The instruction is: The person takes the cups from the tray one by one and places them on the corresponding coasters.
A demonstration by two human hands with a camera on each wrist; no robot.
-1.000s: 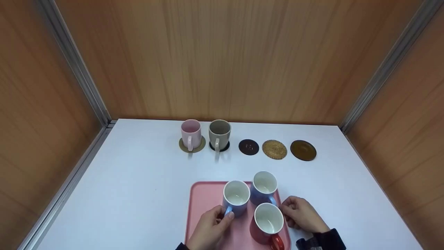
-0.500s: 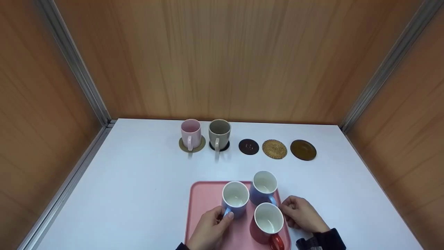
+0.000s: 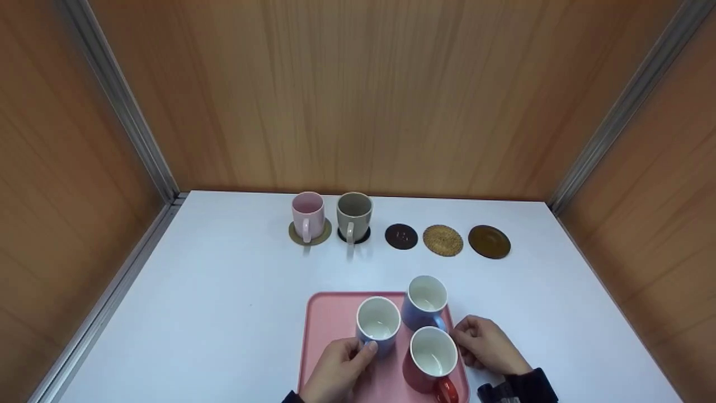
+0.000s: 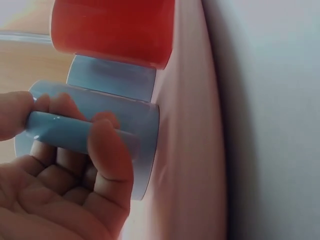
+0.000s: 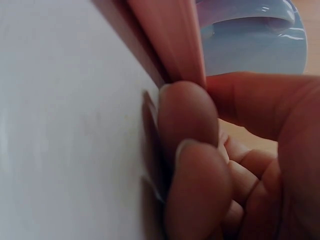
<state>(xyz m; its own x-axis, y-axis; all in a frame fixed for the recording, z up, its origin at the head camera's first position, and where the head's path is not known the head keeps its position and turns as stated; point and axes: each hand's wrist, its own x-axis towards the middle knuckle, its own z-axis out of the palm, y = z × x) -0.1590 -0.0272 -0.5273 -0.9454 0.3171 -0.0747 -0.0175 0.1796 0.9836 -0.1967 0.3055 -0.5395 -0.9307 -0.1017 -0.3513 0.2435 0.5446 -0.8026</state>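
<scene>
Overhead, a white tabletop point(image 3: 224, 291) fills the floor of a booth walled on three sides by wood-grain panels point(image 3: 358, 95), with grey metal strips point(image 3: 120, 101) running down the two far corners and along the left edge of the table.

Near the front edge sits a pink tray point(image 3: 330, 319) carrying three mugs. The left hand point(image 3: 335, 372) has its fingers curled through the handle of the light blue mug point(image 3: 378, 324), thumb pressed over the top of the handle; the left wrist view shows fingers point(image 4: 107, 150) wrapped round that handle, and the mug point(image 4: 120, 120) appears tilted with its base partly off the tray floor. Just to its right and slightly farther stands a lavender-blue mug point(image 3: 426, 302), and nearer, touching or almost touching both, a red mug point(image 3: 430, 364).

The right hand point(image 3: 486, 347) rests at the tray's right edge, its fingers curled and pinching the rim point(image 5: 175, 40), with the thumb on top, as the right wrist view shows.

Along the far side of the table runs a row: a pink mug point(image 3: 307, 215) on a tan coaster, a grey mug point(image 3: 354, 215) on a black coaster, then three bare coasters, one dark point(image 3: 401, 237), one woven point(image 3: 442, 240), one brown point(image 3: 489, 242).
</scene>
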